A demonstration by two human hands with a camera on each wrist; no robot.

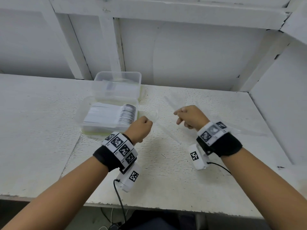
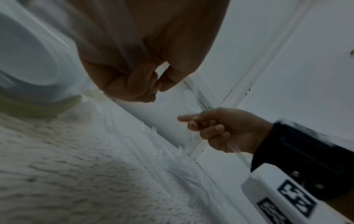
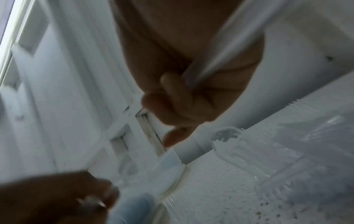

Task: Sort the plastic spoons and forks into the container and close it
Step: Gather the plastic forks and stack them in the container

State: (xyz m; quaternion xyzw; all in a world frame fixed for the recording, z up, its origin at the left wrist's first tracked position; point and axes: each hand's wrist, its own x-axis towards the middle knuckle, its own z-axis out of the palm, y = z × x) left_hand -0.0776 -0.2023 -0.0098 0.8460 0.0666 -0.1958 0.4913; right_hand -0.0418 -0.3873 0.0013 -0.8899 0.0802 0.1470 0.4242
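Counter (image 1: pixel 49 130): one open container (image 1: pixel 109 117) holding one spoon stack; left hand (image 1: pixel 139 128) pinches one clear utensil, right hand (image 1: pixel 191 118) grips several, count unreadable.

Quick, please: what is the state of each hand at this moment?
Left hand: fingers curled, pinching a clear plastic utensil; spoon or fork cannot be told.
Right hand: gripping a clear plastic utensil handle.

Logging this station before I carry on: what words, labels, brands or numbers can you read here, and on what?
No readable text in any view.
Left wrist band: black-and-white square code markers only, no letters or digits.
Right wrist band: the same kind of markers, plus a grey blurred patch, unreadable.
Clear container: no label visible.
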